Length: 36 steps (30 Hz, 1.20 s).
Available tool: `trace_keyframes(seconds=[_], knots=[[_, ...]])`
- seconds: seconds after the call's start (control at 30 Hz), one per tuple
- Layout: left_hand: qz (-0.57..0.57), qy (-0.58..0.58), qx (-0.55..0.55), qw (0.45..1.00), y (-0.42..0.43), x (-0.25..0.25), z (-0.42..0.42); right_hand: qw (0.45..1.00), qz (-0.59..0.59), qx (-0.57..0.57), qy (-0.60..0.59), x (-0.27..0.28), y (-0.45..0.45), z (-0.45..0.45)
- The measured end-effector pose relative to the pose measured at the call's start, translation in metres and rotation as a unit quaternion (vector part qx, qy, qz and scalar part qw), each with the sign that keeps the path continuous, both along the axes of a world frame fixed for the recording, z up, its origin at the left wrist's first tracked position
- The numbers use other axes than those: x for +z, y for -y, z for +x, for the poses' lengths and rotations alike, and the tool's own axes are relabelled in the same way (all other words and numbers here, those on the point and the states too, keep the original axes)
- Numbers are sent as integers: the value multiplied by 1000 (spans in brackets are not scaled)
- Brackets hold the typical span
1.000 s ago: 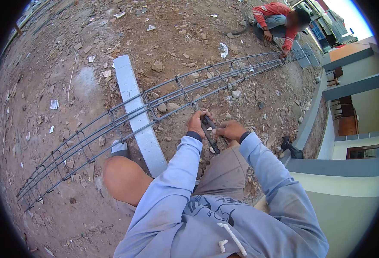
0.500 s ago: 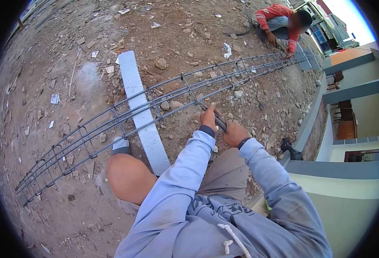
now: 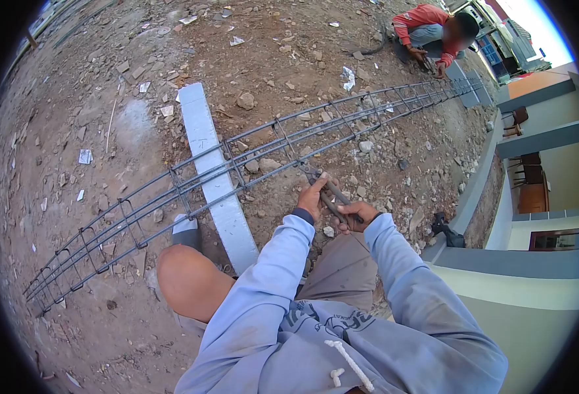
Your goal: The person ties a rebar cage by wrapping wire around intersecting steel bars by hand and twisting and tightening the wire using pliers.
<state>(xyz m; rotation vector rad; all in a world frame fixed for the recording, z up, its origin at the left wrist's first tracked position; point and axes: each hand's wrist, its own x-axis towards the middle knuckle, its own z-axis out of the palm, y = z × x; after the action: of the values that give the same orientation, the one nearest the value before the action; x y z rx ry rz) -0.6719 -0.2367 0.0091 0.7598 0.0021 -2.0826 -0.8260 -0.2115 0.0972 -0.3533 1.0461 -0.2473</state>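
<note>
A pair of dark pincers [image 3: 311,173] points its jaws at the lower edge of a steel rebar cage [image 3: 281,143], close to one of its stirrups. Whether the jaws grip a tie wire there is too small to tell. My left hand [image 3: 311,201] is closed around the pincers just behind the head. Further back, my right hand [image 3: 361,214] holds the handles, which are spread apart. The cage slants across the ground, resting over a grey painted board [image 3: 210,164] to the left of my hands.
Another person [image 3: 427,33] in a red top crouches at the cage's far end, beside a second grey board [image 3: 457,79]. My bent knee [image 3: 194,282] is close to the near board. Stones and rubble litter the dirt. A low wall [image 3: 519,259] runs along the right, with a black bag [image 3: 448,231] near it.
The pincers' handles have spread, and their jaws now show by the cage. My left hand has shifted slightly left and down. The other person's hands have lifted off the cage.
</note>
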Motion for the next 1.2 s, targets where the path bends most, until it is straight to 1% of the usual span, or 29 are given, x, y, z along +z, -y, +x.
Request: trace_keyframes(seconds=[0.07,0.1,0.17,0.2,0.23,0.27,0.3,0.33,0.37,0.4,0.5,0.53,0.6,0.63,0.67,0.7,0.73,0.77,0.8,0.83,0.87,0.9,0.93,1.0,1.1,1.17,1.2], knots=[[-6,-41,11,999,6,-5,-3,998,40,29,45,11,17,-10],[-8,-63,20,998,9,-2,-3,998,25,51,-6,17,20,-7],[24,-124,61,990,12,4,-9,990,2,96,-108,29,21,-1],[41,-152,80,984,13,9,-11,958,-54,177,-221,42,22,7],[54,-150,98,982,13,14,-13,904,-111,253,-326,58,25,18],[65,-147,114,980,14,18,-16,830,-167,323,-423,67,27,26],[76,-143,131,978,15,20,-20,735,-282,348,-509,68,19,31],[81,-135,134,978,18,17,-24,620,-388,361,-579,67,2,35],[85,-126,135,979,23,15,-28,485,-481,362,-634,66,-12,39],[89,-117,136,980,24,13,-31,431,-490,362,-666,65,-21,47],[119,-41,103,987,26,21,-27,305,-515,303,-742,26,-32,54],[136,-19,98,986,27,17,-29,354,-493,310,-732,20,-30,54],[169,25,87,981,29,8,-31,416,-474,337,-699,11,-24,47],[147,31,86,985,31,13,-28,446,-462,351,-682,14,-20,43],[127,35,83,988,32,17,-25,517,-425,376,-641,22,-7,33],[110,41,78,990,27,20,-25,602,-363,393,-593,30,6,25],[121,-5,89,989,26,17,-26,677,-303,401,-538,39,24,19],[103,-31,102,989,29,21,-25,741,-246,406,-476,49,41,16],[89,-57,116,988,24,23,-23,816,-197,362,-405,66,46,18],[78,-80,129,985,16,23,-18,883,-150,292,-336,61,43,10],[38,-98,110,988,11,22,-14,935,-101,220,-261,48,38,-1],[50,-69,97,992,8,19,-13,970,-50,148,-184,37,34,-5],[59,-42,85,994,9,14,-14,981,-47,107,-157,30,23,-2],[78,7,55,995,9,11,-16,981,-66,92,-157,18,14,5],[80,40,33,995,9,18,-10,981,-68,64,-172,15,3,7],[67,86,19,994,12,-1,-14,977,-93,65,-181,12,0,9],[62,114,8,991,11,-8,-13,979,-106,41,-168,8,-7,14]])
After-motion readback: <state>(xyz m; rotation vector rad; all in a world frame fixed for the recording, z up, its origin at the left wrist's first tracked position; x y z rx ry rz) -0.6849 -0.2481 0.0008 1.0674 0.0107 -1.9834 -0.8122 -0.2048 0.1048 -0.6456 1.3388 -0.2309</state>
